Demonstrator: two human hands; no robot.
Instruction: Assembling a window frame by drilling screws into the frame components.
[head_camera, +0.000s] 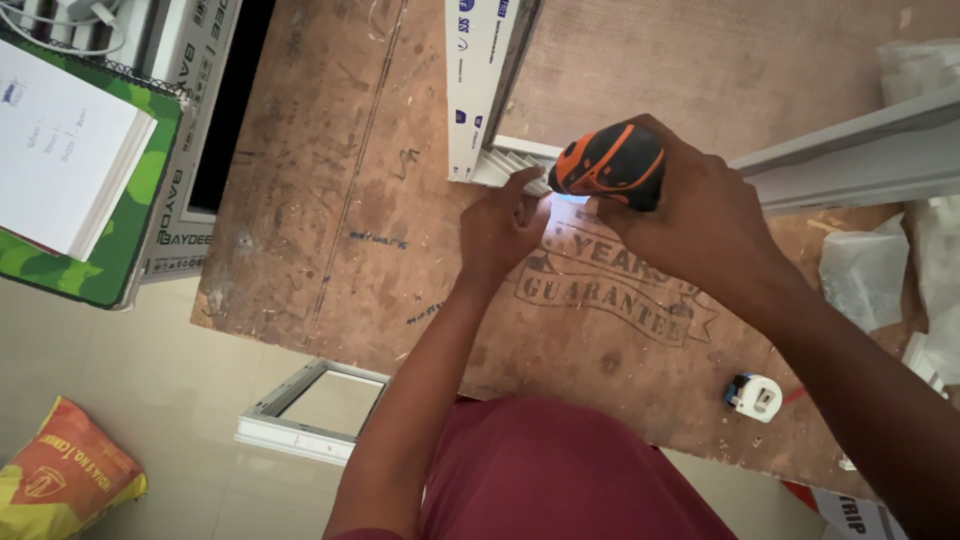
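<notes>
At mid-surface, right hand (690, 215) wraps fingers closed round an orange-and-black drill (610, 165), nose pointing left, long axis left-right, lamp lit. Left hand (510, 225) pinches closed on the corner where two white frame profiles (480, 90) meet. Corner looks aligned; fastening seems under way, not finished. Tape measure (755, 397) lies near right on the plywood surface (320, 200).

Plywood board (330, 200) – white frame profiles (850, 160), tape measure (755, 397).
</notes>
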